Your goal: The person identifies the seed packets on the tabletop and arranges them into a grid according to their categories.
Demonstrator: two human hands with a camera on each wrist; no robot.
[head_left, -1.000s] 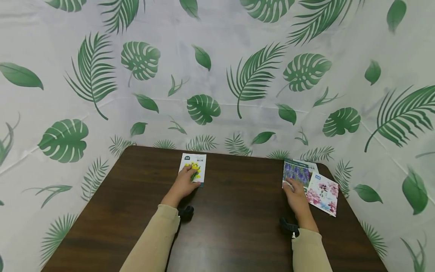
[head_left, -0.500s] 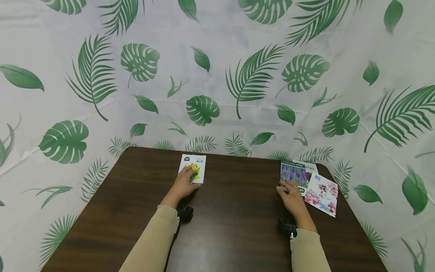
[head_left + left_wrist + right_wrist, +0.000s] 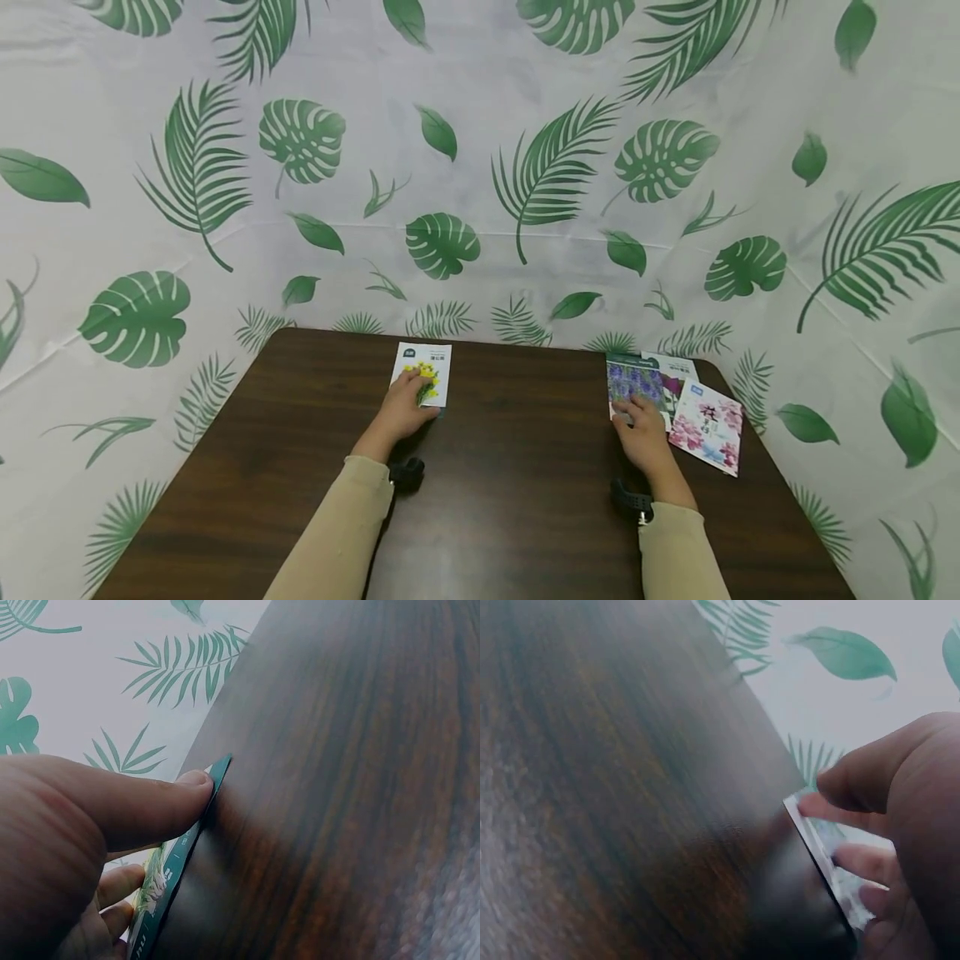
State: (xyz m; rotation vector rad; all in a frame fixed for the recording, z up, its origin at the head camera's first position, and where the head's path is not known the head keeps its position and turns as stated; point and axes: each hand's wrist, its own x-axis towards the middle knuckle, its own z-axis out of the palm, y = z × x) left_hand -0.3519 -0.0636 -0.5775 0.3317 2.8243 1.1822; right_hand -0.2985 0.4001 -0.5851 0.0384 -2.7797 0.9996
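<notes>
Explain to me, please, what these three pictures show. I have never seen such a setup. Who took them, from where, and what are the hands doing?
There is no machine here: a person wears three small cameras. The wide picture comes from the head and looks down at a dark wooden table in front of a leaf-printed backdrop. The two close, blurry pictures come from cameras strapped to each wrist.

The left hand rests on a white packet with yellow flowers, the thumb pressing at its edge. The right hand touches a packet with purple flowers. Beside that lies a packet with pink flowers, and another packet shows partly from under them. Neither hand has lifted anything.
</notes>
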